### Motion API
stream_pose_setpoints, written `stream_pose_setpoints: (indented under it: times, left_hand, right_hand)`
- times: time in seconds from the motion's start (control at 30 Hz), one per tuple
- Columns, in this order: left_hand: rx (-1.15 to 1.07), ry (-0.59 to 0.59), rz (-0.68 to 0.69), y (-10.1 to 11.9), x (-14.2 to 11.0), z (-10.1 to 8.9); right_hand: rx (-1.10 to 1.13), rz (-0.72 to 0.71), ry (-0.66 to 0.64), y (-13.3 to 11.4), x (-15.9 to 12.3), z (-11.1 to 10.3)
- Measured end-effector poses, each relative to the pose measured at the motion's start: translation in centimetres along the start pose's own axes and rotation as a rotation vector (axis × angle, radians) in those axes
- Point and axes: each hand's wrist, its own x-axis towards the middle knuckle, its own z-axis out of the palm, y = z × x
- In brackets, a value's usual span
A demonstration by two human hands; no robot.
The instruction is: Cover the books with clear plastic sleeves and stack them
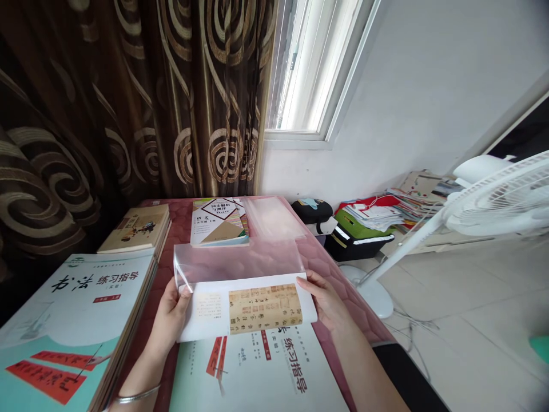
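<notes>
A calligraphy workbook (257,375) lies open on the pink table in front of me. Its raised white leaf (206,329), printed with a brown calligraphy picture, is curved up between my hands. A clear plastic book cover (240,258) extends beyond the leaf's far edge. My left hand (174,306) pinches the left side of leaf and plastic, thumb on top. At the right edge, my right hand (321,294) grips the leaf with its thumb on top and fingers underneath. How far the plastic wraps around the leaf is hard to see.
On the left, calligraphy workbooks (64,320) are stacked, with tan books (135,229) behind. Farther back lie white-covered books (218,223) beside clear plastic covers (274,217). A white fan (429,229) stands right of the table (319,257); a dark flat object (407,372) is near my right forearm.
</notes>
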Motion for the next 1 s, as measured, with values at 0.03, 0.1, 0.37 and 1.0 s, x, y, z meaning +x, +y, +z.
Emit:
stream_pose_setpoints:
  times: [0.03,0.1,0.37,1.0]
  left_hand:
    - [0.008,-0.002,-0.008,-0.03,-0.02,-0.06]
    - [0.031,-0.008,-0.035,-0.06,-0.05,-0.18]
    - [0.091,0.048,0.005,-0.20,0.00,-0.27]
    - [0.029,0.051,0.004,0.18,-0.33,-0.28]
  right_hand:
    - [0.016,0.000,0.010,0.02,0.03,-0.02]
    - [0.032,-0.008,0.038,0.09,0.07,-0.05]
    - [0.014,-0.114,0.010,0.50,-0.05,0.13]
    - [0.038,-0.038,-0.014,0.21,0.02,0.01]
